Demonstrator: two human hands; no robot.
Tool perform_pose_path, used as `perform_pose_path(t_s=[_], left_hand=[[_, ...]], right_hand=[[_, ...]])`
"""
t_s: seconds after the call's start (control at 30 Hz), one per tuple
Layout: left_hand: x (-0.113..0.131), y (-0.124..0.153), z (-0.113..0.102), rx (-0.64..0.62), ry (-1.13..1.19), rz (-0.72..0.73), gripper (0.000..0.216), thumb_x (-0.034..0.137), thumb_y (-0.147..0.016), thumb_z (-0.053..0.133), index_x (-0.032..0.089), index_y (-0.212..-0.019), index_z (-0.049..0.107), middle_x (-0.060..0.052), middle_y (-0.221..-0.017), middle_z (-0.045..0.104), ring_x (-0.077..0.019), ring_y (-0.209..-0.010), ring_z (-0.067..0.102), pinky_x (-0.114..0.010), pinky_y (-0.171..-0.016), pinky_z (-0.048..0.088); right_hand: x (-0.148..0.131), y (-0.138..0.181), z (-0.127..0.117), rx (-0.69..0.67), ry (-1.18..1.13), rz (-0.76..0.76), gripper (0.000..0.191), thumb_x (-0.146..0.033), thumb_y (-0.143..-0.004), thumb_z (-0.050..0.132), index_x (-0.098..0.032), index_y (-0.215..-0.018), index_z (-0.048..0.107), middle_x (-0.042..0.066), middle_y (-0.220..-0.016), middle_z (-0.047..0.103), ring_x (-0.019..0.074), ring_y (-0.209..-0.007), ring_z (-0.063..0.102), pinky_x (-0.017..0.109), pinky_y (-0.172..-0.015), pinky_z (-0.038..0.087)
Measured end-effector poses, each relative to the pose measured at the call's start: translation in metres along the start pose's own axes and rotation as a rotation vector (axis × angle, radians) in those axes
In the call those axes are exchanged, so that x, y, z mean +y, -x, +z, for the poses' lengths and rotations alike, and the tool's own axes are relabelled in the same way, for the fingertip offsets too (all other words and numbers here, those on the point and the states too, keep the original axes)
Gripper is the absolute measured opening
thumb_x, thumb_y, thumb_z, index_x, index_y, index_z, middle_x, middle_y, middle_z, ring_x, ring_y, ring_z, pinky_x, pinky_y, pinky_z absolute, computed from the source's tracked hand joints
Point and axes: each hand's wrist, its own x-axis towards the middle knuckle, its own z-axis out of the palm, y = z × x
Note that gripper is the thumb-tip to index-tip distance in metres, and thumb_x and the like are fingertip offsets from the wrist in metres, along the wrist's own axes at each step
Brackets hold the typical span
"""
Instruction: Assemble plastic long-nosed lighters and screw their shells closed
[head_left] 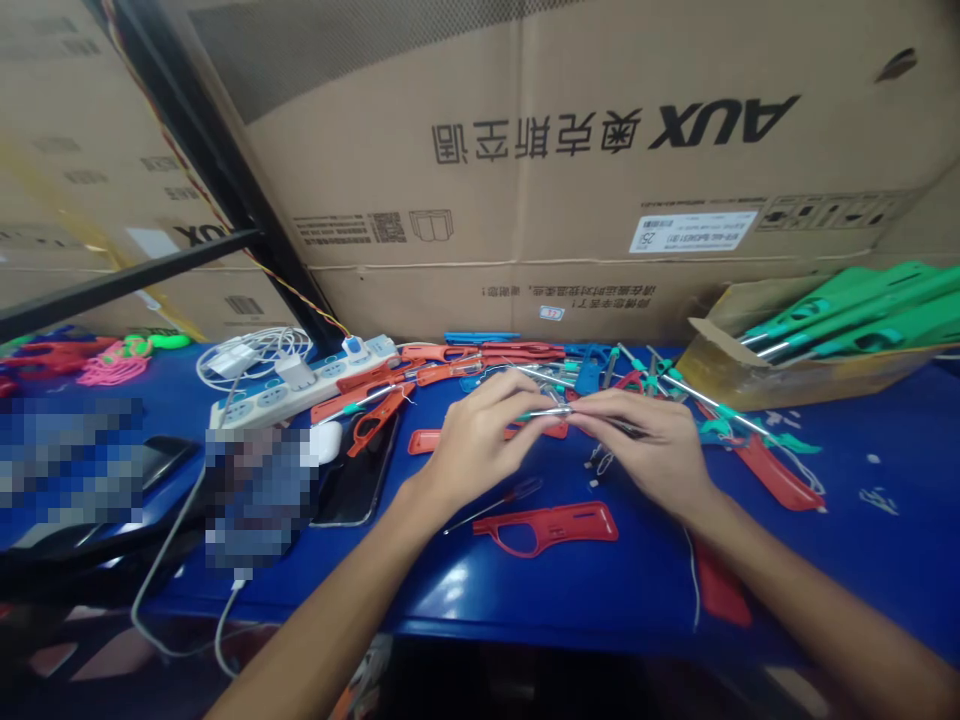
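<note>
A thin metal tube (546,413) is above the middle of the blue bench (435,590), pinched between the thumb and fingers of the left hand (476,430), while the fingertips of the right hand (652,440) close together on its other end. Below the hands, a screwdriver (499,505) and a red handle shell (577,525) lie toward the bench's front edge, with more orange shells (450,372) heaped behind. Farther out, a white power strip (307,385) sits toward the back left, and a cardboard box (757,375) of green lighters (862,310) stands at the back right corner.
</note>
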Motion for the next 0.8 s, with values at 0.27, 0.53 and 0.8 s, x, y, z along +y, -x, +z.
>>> perform_pose_path(t_s=[0.27,0.53,0.8], left_hand=[[0.004,-0.002,0.003,-0.021,0.111,-0.071,0.015,0.027,-0.100,0.059,0.019,-0.106,0.071,-0.005,-0.102,0.071,-0.0161,-0.095,0.067,-0.032,-0.086,0.054],[0.002,0.002,0.005,-0.063,-0.032,-0.067,0.034,0.025,-0.104,0.053,0.022,-0.138,0.055,-0.006,-0.117,0.072,-0.0174,-0.103,0.070,-0.032,-0.089,0.056],[0.001,0.001,0.001,-0.146,0.009,-0.071,0.028,0.023,-0.106,0.047,0.025,-0.130,0.061,-0.005,-0.120,0.070,-0.0172,-0.105,0.068,-0.032,-0.089,0.053]], right_hand=[[0.002,0.001,0.002,0.013,0.069,-0.180,0.018,-0.015,-0.091,0.070,-0.026,-0.102,0.078,0.001,-0.098,0.079,0.0185,-0.085,0.074,0.035,-0.079,0.062],[0.001,-0.002,-0.001,-0.127,-0.209,0.205,0.029,-0.027,-0.092,0.070,-0.026,-0.120,0.070,0.003,-0.107,0.077,0.0186,-0.094,0.075,0.031,-0.076,0.063],[0.002,-0.008,-0.009,-0.112,-0.288,0.347,0.026,-0.037,-0.089,0.074,-0.021,-0.109,0.068,0.004,-0.094,0.074,0.0130,-0.067,0.070,0.023,-0.053,0.055]])
